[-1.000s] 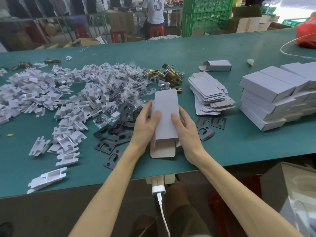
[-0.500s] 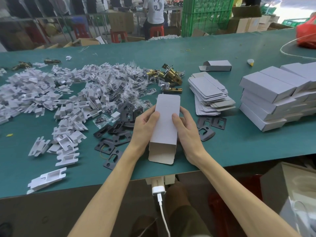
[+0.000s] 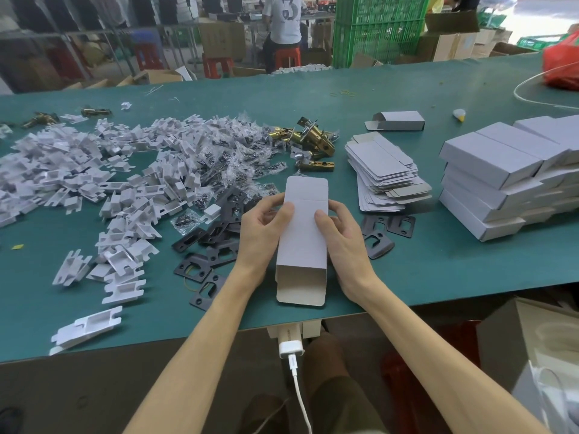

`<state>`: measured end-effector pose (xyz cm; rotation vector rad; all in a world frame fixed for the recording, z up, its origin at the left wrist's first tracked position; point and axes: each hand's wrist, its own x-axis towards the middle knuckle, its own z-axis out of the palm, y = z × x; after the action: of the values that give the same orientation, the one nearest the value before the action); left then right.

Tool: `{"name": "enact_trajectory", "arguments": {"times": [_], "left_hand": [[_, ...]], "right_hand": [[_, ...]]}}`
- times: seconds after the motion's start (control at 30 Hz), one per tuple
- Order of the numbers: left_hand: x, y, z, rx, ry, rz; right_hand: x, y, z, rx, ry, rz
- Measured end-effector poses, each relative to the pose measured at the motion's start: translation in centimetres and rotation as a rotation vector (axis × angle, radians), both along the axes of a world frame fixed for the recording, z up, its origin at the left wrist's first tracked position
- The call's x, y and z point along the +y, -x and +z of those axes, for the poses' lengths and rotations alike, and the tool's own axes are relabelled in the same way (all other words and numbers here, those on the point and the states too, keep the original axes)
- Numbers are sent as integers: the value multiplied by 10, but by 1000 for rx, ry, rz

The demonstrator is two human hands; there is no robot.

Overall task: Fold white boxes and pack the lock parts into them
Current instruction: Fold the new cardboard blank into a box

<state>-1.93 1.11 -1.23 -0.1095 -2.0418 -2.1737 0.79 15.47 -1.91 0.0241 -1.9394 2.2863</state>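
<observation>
The underside of the white box (image 3: 302, 236) and most of the fingers behind it are hidden from me. I see only the thumbs on its top face and the knuckles wrapping its long sides. My left hand (image 3: 261, 233) grips the left edge with the thumb pressed flat on top. My right hand (image 3: 343, 242) does the same on the right edge, so both are curled round the box. I cannot tell whether it rests on the green table (image 3: 438, 277) or is held just above it. The box sits near the table's front edge, between the two hands. Its long axis runs away from me, the far end leaning a touch to the right. The near end gapes open towards me, showing the brown inside and a flap sticking out. At the far end a flap stands straight out, unfolded. The black plates (image 3: 216, 236) are partly covered by my left hand. To the right, the stack of flat blanks (image 3: 385, 170) lies beside the folded boxes (image 3: 501, 183), which the frame edge cuts off. The small bags (image 3: 244, 151) are too blurred to show their contents.
</observation>
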Motion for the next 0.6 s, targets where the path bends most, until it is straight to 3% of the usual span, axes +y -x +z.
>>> {"name": "enact_trajectory", "arguments": {"times": [0.6], "left_hand": [[0, -1, -1, 41, 41, -53]], "right_hand": [[2, 1, -2, -12, 48, 32]]}}
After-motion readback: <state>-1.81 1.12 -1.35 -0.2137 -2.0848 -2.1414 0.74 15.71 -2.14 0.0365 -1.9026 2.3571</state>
